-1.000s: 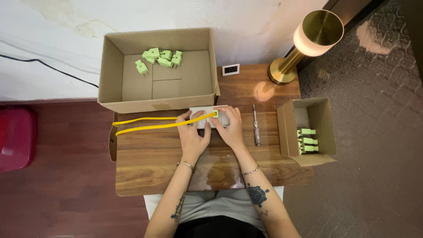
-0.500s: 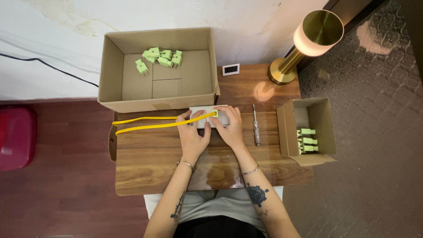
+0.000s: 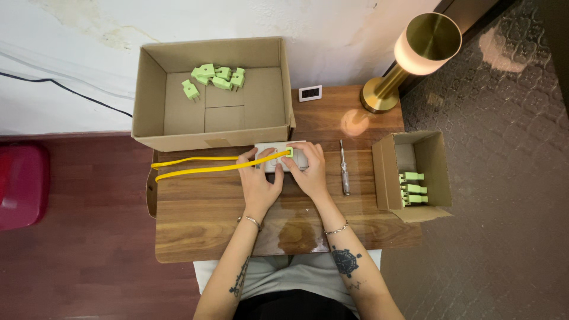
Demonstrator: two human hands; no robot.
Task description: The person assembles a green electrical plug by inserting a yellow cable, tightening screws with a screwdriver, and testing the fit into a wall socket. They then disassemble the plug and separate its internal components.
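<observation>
Both hands rest on a white power strip [image 3: 265, 147] near the back middle of the wooden table [image 3: 201, 225]. My left hand [image 3: 259, 182] presses on its left part, fingers spread over the yellow cable [image 3: 201, 169] that runs left from it. My right hand [image 3: 308, 172] covers the strip's right part, its fingertips at a small green plug [image 3: 289, 152] sitting in the strip. Whether either hand grips the strip or only presses it is not clear.
A large open cardboard box [image 3: 151, 95] behind the strip holds several green plugs [image 3: 216, 76]. A smaller box [image 3: 415, 204] at the right holds three more. A screwdriver [image 3: 344, 169], a small display [image 3: 310, 93] and a brass lamp [image 3: 409, 56] stand nearby. A red object [image 3: 21, 186] lies on the floor.
</observation>
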